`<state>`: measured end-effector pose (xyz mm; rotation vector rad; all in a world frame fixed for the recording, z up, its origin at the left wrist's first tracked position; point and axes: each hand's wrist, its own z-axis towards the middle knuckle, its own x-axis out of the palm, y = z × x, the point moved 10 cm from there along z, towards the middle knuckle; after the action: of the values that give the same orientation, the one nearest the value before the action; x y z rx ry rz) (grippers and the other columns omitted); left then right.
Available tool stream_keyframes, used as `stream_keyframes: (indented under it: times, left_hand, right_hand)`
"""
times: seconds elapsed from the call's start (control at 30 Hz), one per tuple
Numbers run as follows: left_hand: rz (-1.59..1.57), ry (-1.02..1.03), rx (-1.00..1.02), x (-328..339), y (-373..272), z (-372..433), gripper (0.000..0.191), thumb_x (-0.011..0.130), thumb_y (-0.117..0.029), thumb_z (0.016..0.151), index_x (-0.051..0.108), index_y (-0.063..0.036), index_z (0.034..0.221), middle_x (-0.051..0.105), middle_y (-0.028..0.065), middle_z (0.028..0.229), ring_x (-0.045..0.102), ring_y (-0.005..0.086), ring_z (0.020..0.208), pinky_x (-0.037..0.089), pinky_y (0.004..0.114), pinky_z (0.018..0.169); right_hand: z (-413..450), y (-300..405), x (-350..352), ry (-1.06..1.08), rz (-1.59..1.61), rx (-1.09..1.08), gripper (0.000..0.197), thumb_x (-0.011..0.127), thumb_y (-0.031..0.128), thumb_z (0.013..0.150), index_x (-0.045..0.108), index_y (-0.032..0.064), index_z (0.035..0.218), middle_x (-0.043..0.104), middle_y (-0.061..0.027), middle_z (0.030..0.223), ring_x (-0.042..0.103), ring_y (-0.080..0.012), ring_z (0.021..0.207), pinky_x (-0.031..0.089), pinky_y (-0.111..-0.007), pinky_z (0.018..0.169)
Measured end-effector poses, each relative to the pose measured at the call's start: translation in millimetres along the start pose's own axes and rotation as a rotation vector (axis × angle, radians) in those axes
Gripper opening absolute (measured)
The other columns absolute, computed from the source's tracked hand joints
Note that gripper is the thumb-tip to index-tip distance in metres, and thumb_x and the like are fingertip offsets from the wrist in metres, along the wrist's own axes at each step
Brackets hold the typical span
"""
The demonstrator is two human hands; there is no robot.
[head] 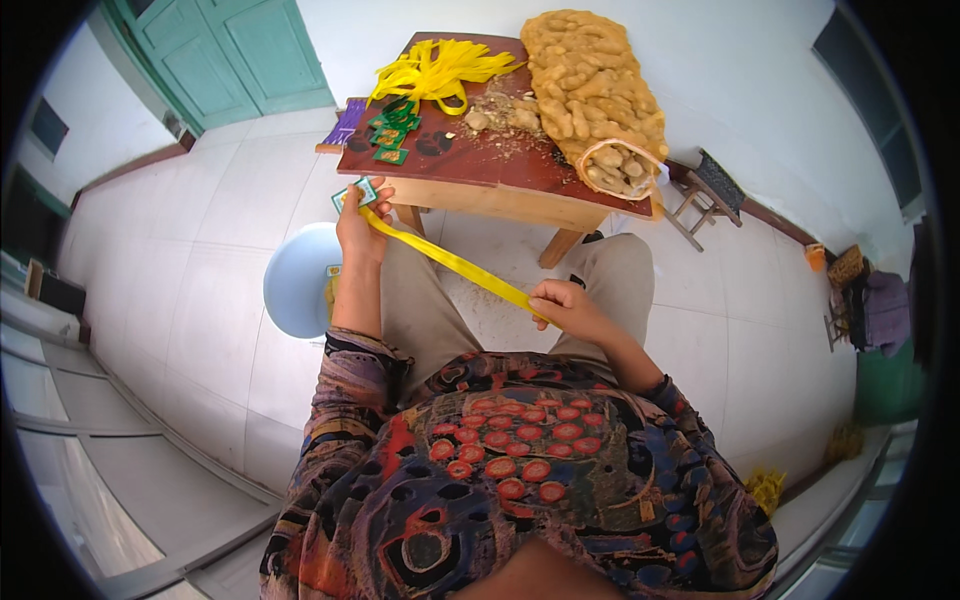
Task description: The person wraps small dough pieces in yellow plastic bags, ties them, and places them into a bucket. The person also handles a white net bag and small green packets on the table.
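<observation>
My left hand (364, 221) is raised by the near left corner of the table, holding a green-and-white printed tag (354, 195) and one end of a flat yellow mesh strip (457, 262). The strip stretches down to the right, its other end pinched in the fingers of my right hand (566, 306), above my lap. On the red tabletop (480, 169) lie a bundle of yellow mesh strips (442, 71), several green tags (391, 135) and loose ginger pieces (517, 116) among crumbs. A long mesh sack of ginger (596, 82) lies at the right, its near end open.
A light-blue basin (300, 281) stands on the floor to the left, partly behind my left forearm. Purple strips (346, 124) lie beyond the table's left edge. A small folding stool (705, 199) is at the right by the wall. My knees are below the table's near edge.
</observation>
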<state>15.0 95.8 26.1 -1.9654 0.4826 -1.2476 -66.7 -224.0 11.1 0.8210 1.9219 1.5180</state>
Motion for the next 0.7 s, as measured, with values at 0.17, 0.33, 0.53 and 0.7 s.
stream_keyframes:
  times: [0.17, 0.33, 0.53, 0.7]
  left_hand:
    - [0.435, -0.048, 0.121, -20, -21, 17, 0.044, 0.042, -0.041, 0.1, 0.067, -0.0053, 0.097, 0.058, -0.0005, 0.068, 0.037, 0.0056, 0.051, 0.026, 0.023, 0.046]
    - [0.32, 0.046, 0.132, 8, -31, 65, 0.031, 0.055, -0.033, 0.096, 0.066, -0.0041, 0.095, 0.057, 0.0012, 0.067, 0.035, 0.0049, 0.044, 0.023, 0.02, 0.039]
    - [0.442, 0.204, 0.096, 92, -10, 114, 0.023, 0.066, -0.029, 0.09, 0.066, -0.0066, 0.094, 0.058, -0.0031, 0.069, 0.042, 0.0041, 0.047, 0.03, 0.018, 0.041]
    - [0.335, 0.332, 0.091, 144, -2, 167, 0.036, 0.07, -0.014, 0.087, 0.057, 0.0034, 0.116, 0.063, 0.0092, 0.097, 0.061, 0.0112, 0.074, 0.047, 0.021, 0.061]
  right_hand:
    - [-6, -6, 1, 0.145, -0.073, 0.09, 0.017, 0.061, 0.016, 0.092, 0.06, -0.0002, 0.096, 0.061, -0.0018, 0.082, 0.058, -0.0083, 0.073, 0.049, -0.024, 0.067]
    - [-1, -13, 3, 0.221, -0.024, 0.138, 0.017, 0.062, 0.016, 0.092, 0.061, -0.0001, 0.096, 0.061, -0.0008, 0.083, 0.057, -0.0079, 0.077, 0.048, -0.024, 0.07]
    - [40, -28, 3, 0.287, -0.106, 0.09, 0.017, 0.06, 0.019, 0.092, 0.062, 0.0022, 0.09, 0.06, 0.0011, 0.076, 0.051, -0.0065, 0.068, 0.042, -0.025, 0.06]
    - [116, -7, -24, 0.022, -0.284, -0.096, 0.019, 0.062, 0.019, 0.089, 0.06, 0.0021, 0.081, 0.057, -0.0024, 0.066, 0.051, -0.0087, 0.062, 0.042, -0.028, 0.057]
